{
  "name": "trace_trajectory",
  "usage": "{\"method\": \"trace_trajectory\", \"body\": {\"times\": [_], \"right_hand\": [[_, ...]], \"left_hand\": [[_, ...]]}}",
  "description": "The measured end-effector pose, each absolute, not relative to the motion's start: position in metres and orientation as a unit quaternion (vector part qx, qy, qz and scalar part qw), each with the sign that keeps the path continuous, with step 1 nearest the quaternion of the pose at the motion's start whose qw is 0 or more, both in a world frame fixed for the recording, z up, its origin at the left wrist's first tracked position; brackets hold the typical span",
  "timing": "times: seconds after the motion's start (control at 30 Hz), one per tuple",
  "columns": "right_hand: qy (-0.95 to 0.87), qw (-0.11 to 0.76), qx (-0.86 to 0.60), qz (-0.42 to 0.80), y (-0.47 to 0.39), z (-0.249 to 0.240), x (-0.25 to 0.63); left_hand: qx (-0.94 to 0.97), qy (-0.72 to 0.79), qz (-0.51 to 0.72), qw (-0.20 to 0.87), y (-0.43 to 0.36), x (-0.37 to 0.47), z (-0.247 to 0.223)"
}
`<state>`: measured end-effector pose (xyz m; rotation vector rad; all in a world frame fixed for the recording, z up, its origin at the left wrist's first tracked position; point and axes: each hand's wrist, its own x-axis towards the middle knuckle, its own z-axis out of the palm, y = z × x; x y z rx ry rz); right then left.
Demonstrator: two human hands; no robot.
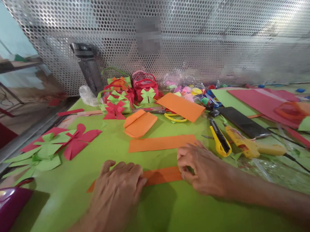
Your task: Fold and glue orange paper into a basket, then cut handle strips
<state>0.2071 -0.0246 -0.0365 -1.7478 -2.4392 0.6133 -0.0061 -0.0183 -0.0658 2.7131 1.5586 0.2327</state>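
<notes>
An orange paper strip [162, 175] lies crosswise on the green tabletop, close to me. My left hand [118, 184] rests over its left part, fingers curled and thumb pressed on the paper. The strip's left tip pokes out beyond that hand. At the right end, the fingertips and thumb of my right hand [200, 168] pinch the paper. Just beyond, a second orange strip [160, 143] lies flat, its right end near my right knuckles. Farther back are a folded orange paper piece [140, 124] and an orange sheet [181, 106].
Right of my hands lie a yellow box cutter [220, 136], a yellow glue gun [246, 144] with its cord and a black phone [244, 122]. Cut paper petals [81, 140] and a purple object [6, 207] are at left. Small paper baskets [146, 89] and a bottle [89, 69] stand behind.
</notes>
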Motion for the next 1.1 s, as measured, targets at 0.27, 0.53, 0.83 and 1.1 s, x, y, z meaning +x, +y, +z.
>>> {"method": "trace_trajectory", "body": {"times": [0.27, 0.53, 0.83, 1.1], "right_hand": [[-0.796, 0.056, -0.565, 0.209, -0.022, -0.039, 0.21], [-0.774, 0.06, -0.584, 0.238, -0.022, -0.038, 0.212], [-0.763, 0.097, -0.594, 0.234, -0.027, -0.043, 0.209], [-0.772, 0.09, -0.587, 0.225, -0.029, -0.043, 0.207]], "left_hand": [[0.863, 0.501, 0.065, 0.0, -0.02, -0.005, -0.062], [0.862, 0.501, 0.078, -0.009, -0.02, -0.007, -0.065], [0.862, 0.503, 0.06, 0.01, -0.023, -0.002, -0.054], [0.865, 0.499, 0.049, 0.007, -0.022, -0.004, -0.056]]}}
